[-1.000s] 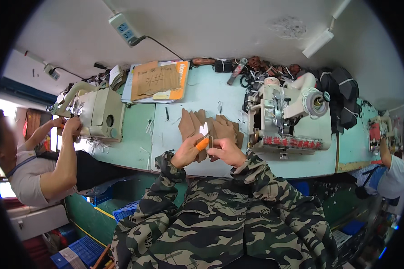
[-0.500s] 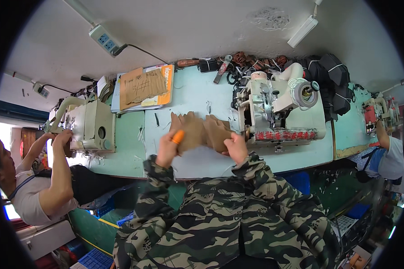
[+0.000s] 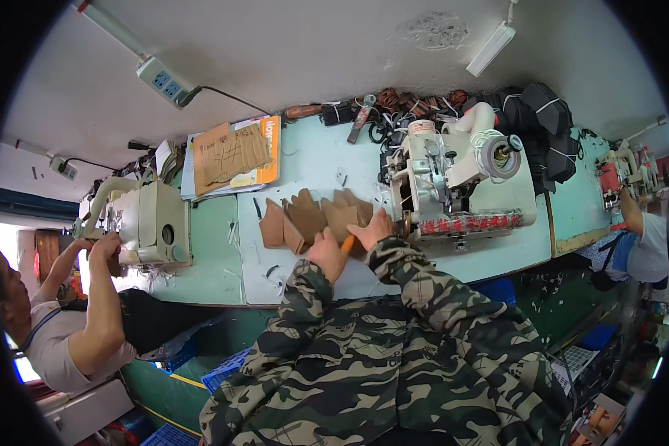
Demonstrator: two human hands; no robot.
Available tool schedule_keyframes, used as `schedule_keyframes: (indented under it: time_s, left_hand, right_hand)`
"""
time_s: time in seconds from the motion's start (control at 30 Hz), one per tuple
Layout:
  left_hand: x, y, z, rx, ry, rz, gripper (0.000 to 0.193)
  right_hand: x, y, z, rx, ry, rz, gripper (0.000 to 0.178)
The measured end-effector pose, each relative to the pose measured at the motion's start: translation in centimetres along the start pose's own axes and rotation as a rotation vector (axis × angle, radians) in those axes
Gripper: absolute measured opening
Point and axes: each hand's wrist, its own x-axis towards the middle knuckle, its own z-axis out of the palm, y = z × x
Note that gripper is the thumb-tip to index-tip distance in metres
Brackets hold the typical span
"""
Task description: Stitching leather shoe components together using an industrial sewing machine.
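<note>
Brown cut pieces point(image 3: 295, 221): overlapping, on pale desk point(image 3: 312, 165). Left hand point(image 3: 326, 256), right hand point(image 3: 374, 229): close together at the pieces; grip cannot be told. White sewing machine point(image 3: 466, 175): near right hand.

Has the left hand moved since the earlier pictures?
Yes: judged against the cream machine on the right, the left hand has moved rightward, closer to it.

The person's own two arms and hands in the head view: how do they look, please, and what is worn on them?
Both arms wear long camouflage cloth sleeves patterned in dark green, black and pale beige. The left hand has a bright orange, tube-like finger cover on one finger. The right hand shows no glove.
</note>
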Motion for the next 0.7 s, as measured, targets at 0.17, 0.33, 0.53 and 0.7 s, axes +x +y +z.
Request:
schedule_keyframes:
  time_s: [0.17, 0.33, 0.53, 0.7]
  left_hand:
    - [0.6, 0.0, -0.4, -0.040, -0.050, -0.031, 0.044]
    - [0.1, -0.2, -0.3, -0.128, -0.115, 0.008, 0.038]
    - [-1.9, 0.0, -1.1, -0.477, -0.303, -0.044, 0.043]
    - [-4.4, -3.9, -0.5, -0.405, -0.175, -0.111, 0.035]
  right_hand:
    - [1.9, 2.6, 1.1, 0.237, -0.064, -0.138, 0.061]
    - [0.4, 1.6, 1.2, 0.167, -0.035, -0.133, 0.059]
    - [-0.3, 7.2, 2.6, 0.573, -0.219, -0.053, 0.042]
    - [-7.4, 7.1, -2.7, 0.825, -0.308, -0.115, 0.040]
